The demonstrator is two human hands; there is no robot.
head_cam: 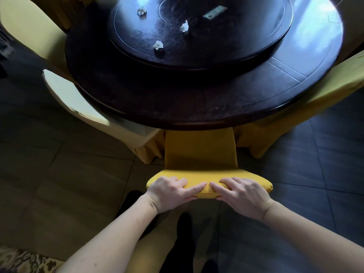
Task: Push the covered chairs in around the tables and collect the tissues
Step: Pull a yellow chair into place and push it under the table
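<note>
A yellow covered chair (200, 152) stands right before me, its seat partly under the round dark table (177, 99). My left hand (171, 191) and my right hand (241, 193) grip the top of its backrest, fingers over the front and thumbs behind. Three crumpled white tissues lie on the dark turntable (246, 48): one near its front (158, 45), one at the middle (184, 26), one far left (141, 11).
A pale covered chair (78, 103) sits at the table's left, another (25, 26) further back left, and a yellow one (307, 101) at the right. A flat grey-green object (215, 12) lies on the turntable. Dark floor tiles surround; a patterned rug (23, 261) is at bottom left.
</note>
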